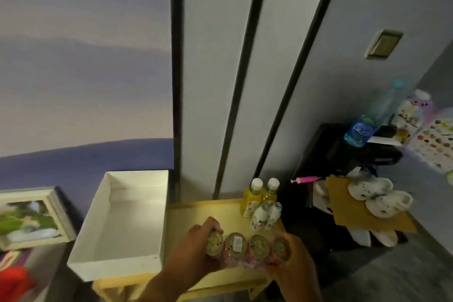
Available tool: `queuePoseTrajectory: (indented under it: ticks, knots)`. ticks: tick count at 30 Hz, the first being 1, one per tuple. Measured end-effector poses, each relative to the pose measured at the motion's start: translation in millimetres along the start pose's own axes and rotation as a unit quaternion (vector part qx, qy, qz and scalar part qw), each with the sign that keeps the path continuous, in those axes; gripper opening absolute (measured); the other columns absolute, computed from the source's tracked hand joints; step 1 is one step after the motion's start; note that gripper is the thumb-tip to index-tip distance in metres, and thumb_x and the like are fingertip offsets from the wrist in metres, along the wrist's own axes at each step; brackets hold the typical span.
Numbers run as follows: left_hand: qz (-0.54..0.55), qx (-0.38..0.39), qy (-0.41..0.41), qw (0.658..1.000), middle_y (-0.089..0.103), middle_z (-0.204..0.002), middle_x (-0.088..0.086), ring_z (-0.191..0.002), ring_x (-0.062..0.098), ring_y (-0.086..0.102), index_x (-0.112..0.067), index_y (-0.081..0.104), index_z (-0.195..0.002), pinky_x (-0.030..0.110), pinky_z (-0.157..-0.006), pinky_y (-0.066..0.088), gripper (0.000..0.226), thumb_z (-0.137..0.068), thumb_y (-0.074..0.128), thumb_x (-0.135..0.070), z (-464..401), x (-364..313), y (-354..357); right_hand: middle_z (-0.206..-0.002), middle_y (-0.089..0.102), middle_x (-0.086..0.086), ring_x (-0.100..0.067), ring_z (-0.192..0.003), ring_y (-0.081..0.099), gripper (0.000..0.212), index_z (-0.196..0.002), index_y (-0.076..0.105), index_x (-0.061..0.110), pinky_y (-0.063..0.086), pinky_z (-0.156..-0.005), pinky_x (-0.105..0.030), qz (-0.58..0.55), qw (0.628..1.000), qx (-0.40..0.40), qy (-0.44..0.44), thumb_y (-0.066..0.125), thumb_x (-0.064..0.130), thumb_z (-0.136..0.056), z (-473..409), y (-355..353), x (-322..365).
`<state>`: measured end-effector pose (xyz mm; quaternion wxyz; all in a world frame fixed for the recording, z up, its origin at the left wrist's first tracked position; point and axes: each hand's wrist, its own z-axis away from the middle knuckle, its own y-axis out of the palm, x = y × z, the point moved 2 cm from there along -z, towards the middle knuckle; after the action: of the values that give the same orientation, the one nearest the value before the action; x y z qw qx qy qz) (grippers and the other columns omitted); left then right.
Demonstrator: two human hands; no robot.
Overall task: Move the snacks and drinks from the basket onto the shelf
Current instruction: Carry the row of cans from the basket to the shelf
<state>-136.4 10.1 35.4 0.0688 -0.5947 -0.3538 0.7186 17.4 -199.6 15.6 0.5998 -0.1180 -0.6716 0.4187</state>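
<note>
A shrink-wrapped row of several small red cups with foil lids (247,246) is held over the pale wooden shelf top (196,213). My left hand (193,250) grips its left end and my right hand (293,265) grips its right end. On the shelf's far right corner stand two yellow juice bottles with white caps (259,197) and, in front of them, two small white drink bottles (266,214). No basket shows in this view.
An open white box (122,225) sits at the shelf's left. A framed picture (29,218) leans further left. Right of the shelf, a dark stand holds a water bottle (367,125), with white clogs (377,196) on cardboard below it. Grey wall panels rise behind.
</note>
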Motion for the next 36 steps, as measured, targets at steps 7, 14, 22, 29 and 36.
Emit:
queuePoseTrajectory:
  ticks: [7,14,22,29,36]
  knots:
    - [-0.096,-0.045,-0.059,0.993,0.053,-0.098,-0.025,-0.094,0.003,0.050,-0.039,0.049,-0.114,0.024,-0.073,0.048,0.061,-0.059,0.075,-0.050,-70,12,98,-0.105,0.055,0.003,-0.025,-0.104,0.060,0.077,-0.113,0.060,0.025,0.047,-0.083,-0.033,0.016,0.999,0.043,-0.030,0.093,0.023,-0.044,-102,12,-96]
    - [-0.120,-0.075,-0.106,0.984,0.061,-0.112,-0.014,-0.101,0.015,0.057,-0.039,0.045,-0.121,0.037,-0.075,0.055,0.075,-0.058,0.085,-0.042,-109,48,164,-0.107,0.063,-0.013,-0.035,-0.100,0.061,0.070,-0.113,0.063,0.008,0.047,-0.083,-0.036,-0.011,0.999,0.044,0.015,0.091,0.007,-0.049,-154,49,-147]
    - [-0.108,-0.090,-0.135,0.981,0.064,-0.109,-0.010,-0.099,0.017,0.058,-0.029,0.055,-0.115,0.037,-0.079,0.053,0.071,-0.054,0.092,-0.023,-141,70,186,-0.105,0.059,0.002,-0.022,-0.097,0.062,0.061,-0.113,0.061,0.024,0.053,-0.080,-0.035,0.010,0.999,0.043,0.001,0.088,0.015,-0.058,-177,63,-167]
    - [-0.089,-0.095,-0.154,0.979,0.064,-0.108,-0.009,-0.096,0.016,0.059,-0.026,0.058,-0.112,0.030,-0.079,0.050,0.071,-0.051,0.093,-0.020,-150,80,200,-0.105,0.055,0.003,-0.020,-0.092,0.062,0.056,-0.103,0.061,0.023,0.051,-0.076,-0.031,0.035,0.997,0.060,-0.031,0.092,0.013,-0.057,-189,66,-175]
    - [-0.065,-0.099,-0.157,0.981,0.061,-0.106,-0.010,-0.093,0.015,0.060,-0.026,0.057,-0.109,0.025,-0.077,0.048,0.070,-0.050,0.094,-0.017,-153,91,210,-0.113,0.053,0.004,-0.019,-0.101,0.061,0.056,-0.111,0.057,0.023,0.051,-0.079,-0.029,0.064,0.994,0.076,-0.054,0.090,0.018,-0.066,-190,69,-183]
